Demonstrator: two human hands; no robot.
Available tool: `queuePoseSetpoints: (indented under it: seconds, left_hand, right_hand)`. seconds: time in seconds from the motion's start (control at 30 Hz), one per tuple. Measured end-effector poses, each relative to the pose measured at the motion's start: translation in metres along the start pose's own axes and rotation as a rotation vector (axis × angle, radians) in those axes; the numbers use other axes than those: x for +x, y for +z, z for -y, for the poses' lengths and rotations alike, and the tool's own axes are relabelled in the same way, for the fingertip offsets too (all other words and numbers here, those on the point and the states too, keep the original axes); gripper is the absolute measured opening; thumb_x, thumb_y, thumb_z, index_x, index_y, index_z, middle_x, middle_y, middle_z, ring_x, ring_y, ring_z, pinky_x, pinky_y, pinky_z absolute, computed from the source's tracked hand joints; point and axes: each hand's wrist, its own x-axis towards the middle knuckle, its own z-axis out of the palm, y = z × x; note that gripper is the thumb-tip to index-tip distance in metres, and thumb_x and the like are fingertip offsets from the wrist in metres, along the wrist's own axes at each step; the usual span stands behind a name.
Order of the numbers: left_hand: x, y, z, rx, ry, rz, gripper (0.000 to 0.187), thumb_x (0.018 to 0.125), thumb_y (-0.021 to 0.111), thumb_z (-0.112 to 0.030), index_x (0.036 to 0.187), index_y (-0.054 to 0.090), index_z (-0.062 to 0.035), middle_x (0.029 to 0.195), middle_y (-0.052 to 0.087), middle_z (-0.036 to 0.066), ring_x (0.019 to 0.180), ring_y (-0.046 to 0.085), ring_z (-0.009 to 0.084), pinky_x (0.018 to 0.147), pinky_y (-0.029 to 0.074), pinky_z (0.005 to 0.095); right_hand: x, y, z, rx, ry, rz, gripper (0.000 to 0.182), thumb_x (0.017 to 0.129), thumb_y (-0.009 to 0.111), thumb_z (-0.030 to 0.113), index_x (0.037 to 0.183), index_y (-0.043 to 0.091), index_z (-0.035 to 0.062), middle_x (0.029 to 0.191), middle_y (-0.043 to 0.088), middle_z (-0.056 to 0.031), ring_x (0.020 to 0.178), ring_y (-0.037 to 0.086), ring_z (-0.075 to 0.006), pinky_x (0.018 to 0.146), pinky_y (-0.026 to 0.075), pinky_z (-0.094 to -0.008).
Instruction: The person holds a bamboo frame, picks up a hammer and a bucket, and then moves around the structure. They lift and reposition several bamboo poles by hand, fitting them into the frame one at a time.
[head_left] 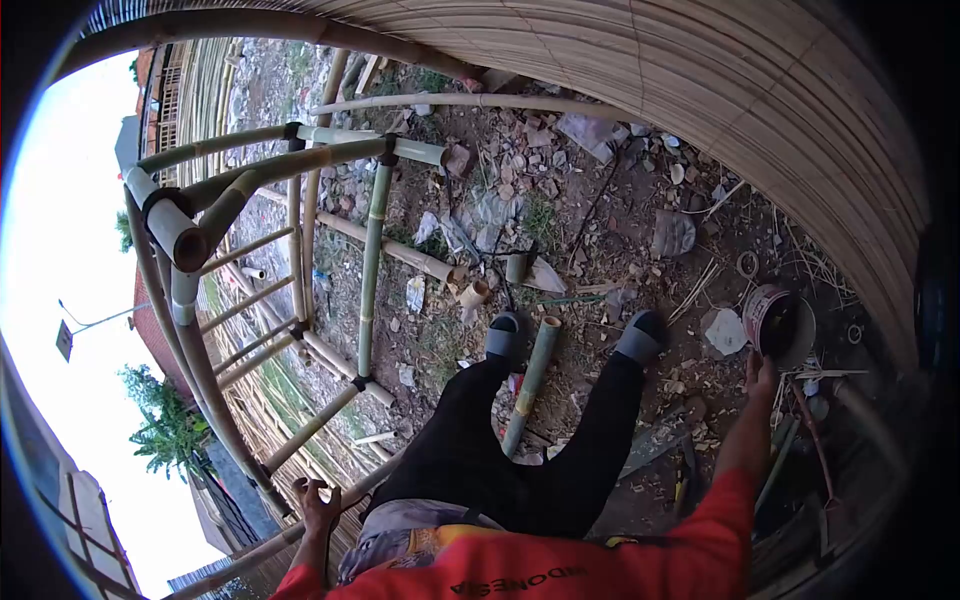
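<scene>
"What's at the far left?"

"A bamboo frame (372,260), its joints wrapped in dark bindings. Nearer us, the left hand (317,508) is beside a bamboo pole (358,490)."

"Has it got hold of that pole?"

"Can't tell from here. The fingers are bent, partly curled in."

"And in the middle?"

"Dark trousers (440,440), legs apart, grey footwear (505,342) on littered ground. A short bamboo length (532,385) lies between the feet."

"Now the right hand (762,378)?"

"Arm stretched out in a red sleeve (712,525), fingers closed on the near edge of a bucket (758,308)."

"Where's the bucket exactly?"

"Out past the right foot, tipped over sideways, pinkish outside, dark within. There's a pale scrap (725,332) just left of it."

"And that big curve above?"

"A slatted panel (750,90), sweeping down the right side."
</scene>
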Motion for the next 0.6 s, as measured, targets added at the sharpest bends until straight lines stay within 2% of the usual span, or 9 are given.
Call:
queuePoseSetpoints:
  seconds: [0.07,0.17,0.3,0.37,0.4,0.47,0.53,0.57,0.6]
  left_hand:
    - [-0.016,-0.013,-0.006,0.02,-0.093,0.0,0.03,0.074,0.08,-0.018,0.092,0.061,-0.003,0.115,0.047,0.024,0.112,0.051,0.0417,0.095,0.044,0.048]
    - [-0.031,-0.022,0.001,0.022,-0.189,-0.013,0.029,0.075,0.079,-0.018,0.092,0.061,-0.0027,0.115,0.047,0.024,0.112,0.052,0.0426,0.095,0.044,0.0482]
    - [-0.044,-0.007,0.036,-0.144,-0.275,-0.006,0.029,0.076,0.08,-0.017,0.092,0.061,-0.004,0.12,0.047,0.026,0.116,0.049,0.0444,0.101,0.041,0.0475]
    - [-0.043,-0.001,0.053,-0.239,-0.3,-0.031,0.03,0.078,0.079,-0.017,0.091,0.057,-0.0022,0.124,0.045,0.026,0.121,0.046,0.044,0.105,0.037,0.0476]
    - [-0.037,0.001,0.062,-0.277,-0.319,-0.084,0.03,0.079,0.079,-0.018,0.093,0.058,-0.0019,0.124,0.045,0.026,0.121,0.046,0.0438,0.104,0.038,0.0479]
    - [-0.018,-0.004,0.084,-0.355,-0.382,-0.222,0.03,0.081,0.078,-0.02,0.097,0.06,-0.0016,0.124,0.045,0.025,0.118,0.049,0.0424,0.101,0.041,0.0473]
    - [0.02,-0.014,0.11,-0.479,-0.533,-0.367,0.031,0.085,0.076,-0.024,0.101,0.061,-0.0019,0.124,0.045,0.023,0.114,0.053,0.0384,0.094,0.047,0.0439]
    - [0.04,-0.017,0.132,-0.558,-0.65,-0.424,0.032,0.087,0.075,-0.027,0.102,0.063,-0.0024,0.125,0.046,0.021,0.112,0.054,0.0357,0.09,0.049,0.0414]
    - [0.06,0.001,0.166,-0.909,-0.748,-0.397,0.038,0.088,0.074,-0.033,0.105,0.061,-0.0027,0.127,0.045,0.02,0.111,0.055,0.0329,0.088,0.05,0.041]
  right_hand:
    - [0.02,-0.02,0.01,0.085,0.038,0.167,0.028,0.096,0.056,0.006,0.123,0.055,-0.0029,0.114,0.063,-0.0162,0.103,0.065,-0.0276,0.091,0.06,-0.0396]
    - [0.018,-0.036,0.02,-0.135,0.147,0.046,0.032,0.094,0.062,0.015,0.122,0.057,-0.0012,0.111,0.064,-0.0136,0.098,0.065,-0.0262,0.086,0.06,-0.0387]
    - [-0.117,0.049,0.012,-0.334,0.002,-0.373,0.045,0.093,0.064,0.035,0.133,0.051,0.0194,0.118,0.06,-0.0059,0.094,0.062,-0.0249,0.08,0.056,-0.0371]
    - [-0.18,0.09,-0.005,-0.613,0.006,-0.29,0.046,0.096,0.059,0.04,0.136,0.046,0.0243,0.127,0.054,-0.0066,0.106,0.057,-0.0258,0.074,0.057,-0.0405]
    - [-0.212,0.118,-0.017,-0.771,-0.1,-0.381,0.045,0.095,0.061,0.035,0.137,0.046,0.0237,0.126,0.053,-0.0081,0.103,0.059,-0.0265,0.071,0.057,-0.0402]
    - [-0.239,0.15,-0.043,-0.966,-0.001,-0.167,0.046,0.095,0.062,0.03,0.137,0.046,0.0211,0.118,0.057,-0.0104,0.089,0.063,-0.026,0.061,0.056,-0.0378]
    - [-0.301,0.235,-0.076,-1.02,-0.169,-0.221,0.053,0.094,0.065,0.031,0.14,0.043,0.0135,0.1,0.063,-0.0135,0.063,0.062,-0.0236,0.049,0.051,-0.0326]
    - [-0.383,0.292,-0.091,-1.099,-0.357,-0.122,0.069,0.094,0.062,0.045,0.14,0.044,-0.0042,0.126,0.059,-0.0295,0.108,0.063,-0.0428,0.092,0.053,-0.0466]
    - [-0.384,0.325,-0.105,-1.172,-0.555,-0.117,0.067,0.094,0.064,0.041,0.141,0.042,-0.0005,0.12,0.061,-0.0233,0.09,0.065,-0.0339,0.073,0.053,-0.0408]
